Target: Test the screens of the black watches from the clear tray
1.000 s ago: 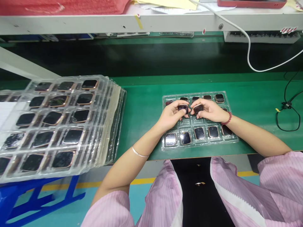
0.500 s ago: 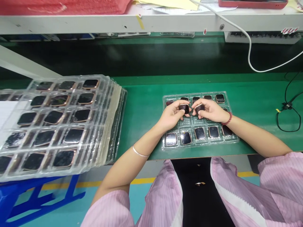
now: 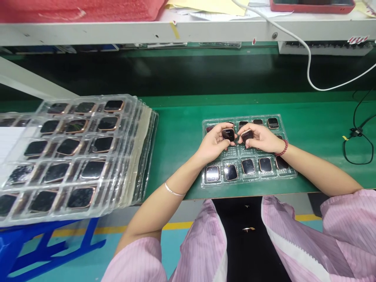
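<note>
My left hand (image 3: pixel 213 141) pinches a smartwatch case (image 3: pixel 228 135) with a dark screen and gold-coloured rim; faint light marks show on its face. A second smartwatch case (image 3: pixel 247 136), also dark, is held between the thumb and fingers of my right hand (image 3: pixel 261 138). Both hands are closed, side by side, above a clear plastic tray (image 3: pixel 232 151). More watch cases lie in the tray's pockets, among them one in the front row (image 3: pixel 248 166) and one at the far right corner (image 3: pixel 273 123). My hands and wrists hide part of the middle row.
On the left, a tall stack of clear trays (image 3: pixel 117 172) full of watch cases stands partly over a blue stool (image 3: pixel 49 246). A white shelf edge (image 3: pixel 205 32) crosses above the green bench (image 3: pixel 176 145). A white cable (image 3: pixel 309 66) hangs down at right, near a black cable (image 3: pixel 357 132).
The left thumb has slid down off the screen of its watch case, and more of the face shows with light marks. The right thumb has also shifted slightly lower. Both hands stay in place.
</note>
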A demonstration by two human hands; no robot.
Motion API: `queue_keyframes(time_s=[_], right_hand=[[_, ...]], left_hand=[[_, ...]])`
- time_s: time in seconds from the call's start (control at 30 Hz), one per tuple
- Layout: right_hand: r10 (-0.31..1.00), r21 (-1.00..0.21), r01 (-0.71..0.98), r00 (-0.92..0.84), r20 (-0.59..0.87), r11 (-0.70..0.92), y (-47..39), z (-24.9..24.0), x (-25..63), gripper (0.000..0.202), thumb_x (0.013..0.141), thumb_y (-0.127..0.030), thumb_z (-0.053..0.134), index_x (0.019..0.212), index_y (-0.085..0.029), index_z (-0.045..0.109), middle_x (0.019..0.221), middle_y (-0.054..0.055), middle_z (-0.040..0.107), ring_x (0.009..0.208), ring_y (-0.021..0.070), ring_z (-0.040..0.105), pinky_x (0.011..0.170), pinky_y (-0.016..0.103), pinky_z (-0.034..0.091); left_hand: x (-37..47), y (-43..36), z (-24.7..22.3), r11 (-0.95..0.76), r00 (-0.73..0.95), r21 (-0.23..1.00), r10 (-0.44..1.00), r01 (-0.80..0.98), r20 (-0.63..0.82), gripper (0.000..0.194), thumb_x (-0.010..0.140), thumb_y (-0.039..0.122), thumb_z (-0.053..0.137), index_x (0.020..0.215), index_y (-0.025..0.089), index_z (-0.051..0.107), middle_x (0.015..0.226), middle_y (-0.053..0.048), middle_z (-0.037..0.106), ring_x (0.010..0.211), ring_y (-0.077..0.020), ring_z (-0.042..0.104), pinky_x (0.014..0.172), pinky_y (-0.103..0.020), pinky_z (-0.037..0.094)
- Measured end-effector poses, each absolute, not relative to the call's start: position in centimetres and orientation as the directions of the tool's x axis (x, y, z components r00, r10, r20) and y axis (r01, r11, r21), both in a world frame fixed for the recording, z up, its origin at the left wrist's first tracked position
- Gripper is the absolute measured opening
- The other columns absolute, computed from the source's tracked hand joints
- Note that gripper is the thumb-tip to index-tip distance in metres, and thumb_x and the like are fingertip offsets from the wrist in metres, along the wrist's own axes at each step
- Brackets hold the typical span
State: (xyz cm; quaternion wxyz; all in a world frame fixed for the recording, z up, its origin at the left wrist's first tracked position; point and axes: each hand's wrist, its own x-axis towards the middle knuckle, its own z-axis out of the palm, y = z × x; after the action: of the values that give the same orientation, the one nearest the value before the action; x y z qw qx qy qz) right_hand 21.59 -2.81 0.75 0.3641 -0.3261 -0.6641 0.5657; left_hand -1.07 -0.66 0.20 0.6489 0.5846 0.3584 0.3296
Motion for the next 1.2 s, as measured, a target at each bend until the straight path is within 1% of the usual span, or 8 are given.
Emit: queue_keyframes(time_s=[0.27, 0.4, 0.53, 0.7, 0.8, 0.9, 1.07, 1.2], right_hand=[[0.872, -0.999, 0.007, -0.488, 0.039, 0.048, -2.9, 0.7, 21.8, 0.028, 0.086, -0.019, 0.070, 0.112, -0.017, 0.060, 0.098, 0.006, 0.074, 0.070, 0.0124, 0.068, 0.065, 0.028, 0.059], [0.888, -0.998, 0.006, -0.458, 0.049, 0.058, -2.8, 0.6, 22.0, 0.026, 0.088, -0.027, 0.072, 0.112, -0.018, 0.064, 0.100, 0.008, 0.075, 0.071, 0.0142, 0.069, 0.065, 0.028, 0.060], [0.891, -0.999, -0.045, -0.453, -0.007, -0.031, -2.7, 0.4, 22.1, 0.034, 0.091, -0.039, 0.072, 0.115, -0.017, 0.064, 0.100, 0.010, 0.077, 0.067, 0.0130, 0.069, 0.063, 0.026, 0.060], [0.897, -0.958, -0.216, -0.435, -0.077, -0.187, -2.5, 0.4, 22.4, 0.052, 0.095, -0.058, 0.061, 0.122, -0.014, 0.068, 0.100, 0.013, 0.076, 0.069, 0.0144, 0.070, 0.058, 0.025, 0.062], [0.885, -0.916, -0.304, -0.455, -0.101, -0.261, -2.3, 1.2, 22.5, 0.048, 0.095, -0.054, 0.064, 0.123, -0.016, 0.070, 0.102, 0.011, 0.073, 0.073, 0.0155, 0.071, 0.059, 0.025, 0.064], [0.873, -0.870, -0.380, -0.475, -0.110, -0.316, -2.8, 3.2, 22.2, 0.040, 0.094, -0.047, 0.066, 0.122, -0.018, 0.069, 0.108, 0.009, 0.071, 0.081, 0.0167, 0.072, 0.063, 0.026, 0.066], [0.805, -0.809, -0.426, -0.586, -0.094, -0.405, -7.7, 8.8, 19.4, 0.038, 0.092, -0.049, 0.071, 0.117, -0.021, 0.067, 0.112, 0.009, 0.069, 0.089, 0.0191, 0.074, 0.066, 0.026, 0.066], [0.682, -0.766, -0.384, -0.725, -0.096, -0.516, -12.7, 12.9, 16.4, 0.047, 0.082, -0.058, 0.078, 0.111, -0.023, 0.067, 0.104, 0.007, 0.069, 0.080, 0.0162, 0.073, 0.067, 0.026, 0.062]], left_hand=[[-0.7, -1.4, 2.4, 0.258, 0.554, 0.952, 0.823, -0.163, -0.129, 0.059, 0.055, 0.002, 0.063, 0.110, 0.021, 0.054, 0.087, 0.003, 0.064, 0.062, -0.0084, 0.061, 0.056, -0.020, 0.044], [-0.8, -5.4, 7.3, 0.483, 0.864, 0.864, 0.486, -0.142, -0.129, 0.056, 0.058, 0.000, 0.062, 0.110, 0.022, 0.056, 0.087, 0.000, 0.064, 0.060, -0.0086, 0.060, 0.053, -0.020, 0.046], [-1.7, -9.3, 12.6, 0.613, 0.978, 0.783, 0.206, -0.104, -0.032, 0.047, 0.062, 0.005, 0.060, 0.106, 0.022, 0.061, 0.083, -0.001, 0.061, 0.066, -0.0118, 0.063, 0.056, -0.022, 0.053], [-2.6, -10.9, 14.9, 0.582, 0.991, 0.812, 0.132, -0.048, -0.037, 0.039, 0.062, 0.012, 0.060, 0.100, 0.019, 0.067, 0.089, -0.004, 0.062, 0.062, -0.0105, 0.059, 0.051, -0.020, 0.051], [-2.8, -11.1, 14.9, 0.524, 0.979, 0.849, 0.196, -0.063, -0.049, 0.038, 0.065, 0.013, 0.060, 0.102, 0.020, 0.067, 0.088, -0.004, 0.063, 0.060, -0.0099, 0.058, 0.051, -0.020, 0.050], [-3.2, -9.5, 14.2, 0.442, 0.919, 0.887, 0.390, -0.134, -0.055, 0.038, 0.071, 0.014, 0.061, 0.108, 0.022, 0.064, 0.086, -0.004, 0.064, 0.056, -0.0085, 0.057, 0.049, -0.019, 0.048], [-2.7, -2.2, 8.9, 0.187, 0.544, 0.945, 0.839, -0.267, -0.012, 0.053, 0.061, 0.007, 0.065, 0.111, 0.023, 0.058, 0.091, -0.001, 0.065, 0.062, -0.0086, 0.059, 0.049, -0.018, 0.044], [-1.4, 1.0, 3.4, 0.248, 0.440, 0.952, 0.886, -0.180, -0.147, 0.056, 0.056, 0.007, 0.061, 0.110, 0.020, 0.056, 0.090, 0.000, 0.065, 0.062, -0.0082, 0.060, 0.049, -0.017, 0.041]])
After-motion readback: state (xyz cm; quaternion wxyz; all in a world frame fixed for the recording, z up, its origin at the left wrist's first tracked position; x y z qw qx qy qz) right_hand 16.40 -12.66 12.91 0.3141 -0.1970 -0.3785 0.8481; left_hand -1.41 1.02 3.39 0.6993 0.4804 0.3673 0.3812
